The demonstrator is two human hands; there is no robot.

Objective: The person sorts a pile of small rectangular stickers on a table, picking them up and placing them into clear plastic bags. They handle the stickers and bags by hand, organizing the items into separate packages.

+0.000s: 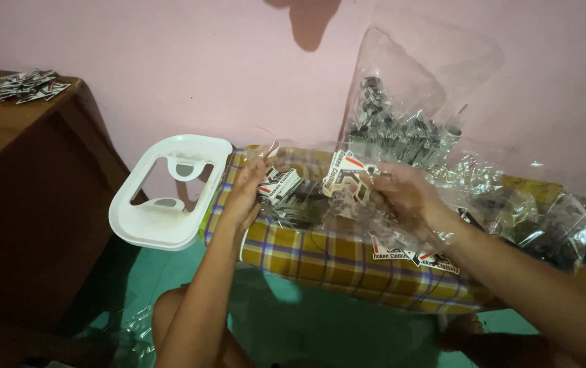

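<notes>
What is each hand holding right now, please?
Left hand: closed on a stack of printed tags.
Right hand: closed on one printed tag.

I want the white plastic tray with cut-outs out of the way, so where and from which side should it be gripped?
Probably grip the white plastic tray on its near, lower rim, coming from the left. It stands tilted, its far right edge leaning against the plaid cloth-covered cushion, so that side is blocked. Its raised rim and open cut-outs give fingers purchase. The left hand is nearest, though it now holds a stack of stickers.
</notes>
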